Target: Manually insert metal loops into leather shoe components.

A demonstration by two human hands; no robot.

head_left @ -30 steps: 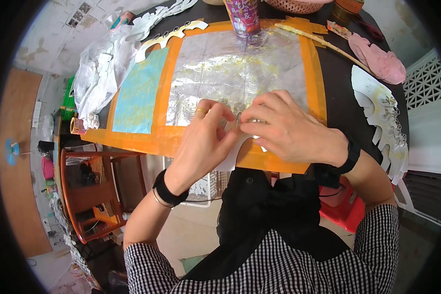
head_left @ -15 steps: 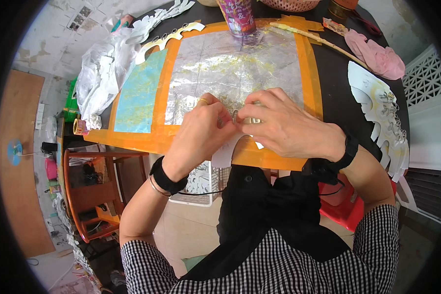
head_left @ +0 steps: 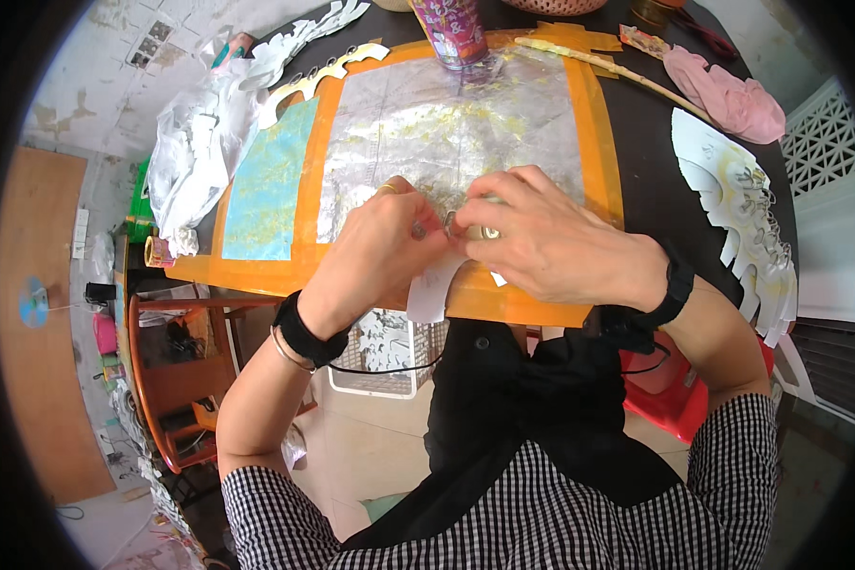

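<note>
My left hand (head_left: 389, 247) and my right hand (head_left: 546, 242) meet over the near part of the taped work surface. Between them is a white cut card piece (head_left: 429, 296), its lower tab hanging toward the table's front edge. Both hands are closed in pinches at the card's upper edge, fingertips almost touching. Small metal rings show here, one (head_left: 489, 232) among my right fingers and another (head_left: 449, 222) between the two hands. My fingers cover most of the card, and the exact contact points are hidden.
Beyond my hands stands a purple patterned cup (head_left: 453, 38), with a yellow-smeared stick (head_left: 617, 69) to its right. Ringed white cards (head_left: 731, 214) lie far right, near a pink cloth (head_left: 722, 95). A plastic bag (head_left: 195, 142) and a scalloped card strip (head_left: 318, 78) are left.
My left wrist and forearm have shifted slightly left and down. The fingertips have parted a little, still at the card. The whole view has shifted slightly.
</note>
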